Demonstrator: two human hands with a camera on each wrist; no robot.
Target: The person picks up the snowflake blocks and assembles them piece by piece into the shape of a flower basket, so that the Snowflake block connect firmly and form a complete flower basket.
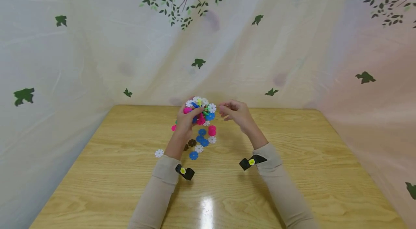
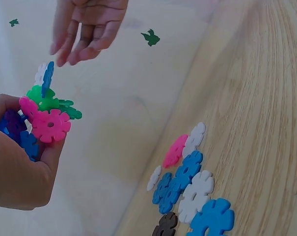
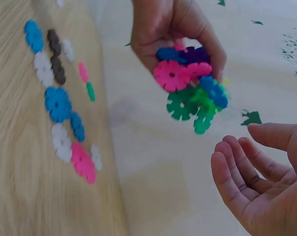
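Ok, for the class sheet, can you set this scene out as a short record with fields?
Left hand: the left hand holds a joined cluster of notched, flower-shaped discs
Cluster colours: include pink, blue, green, white
Right hand: the right hand is beside the cluster, apart from it, holding nothing visible
Loose pieces: loose discs in blue, white, pink, dark brown and green
Where they lie: on a wood-grain table, either side of the left forearm
Background: pale cloth with green leaves
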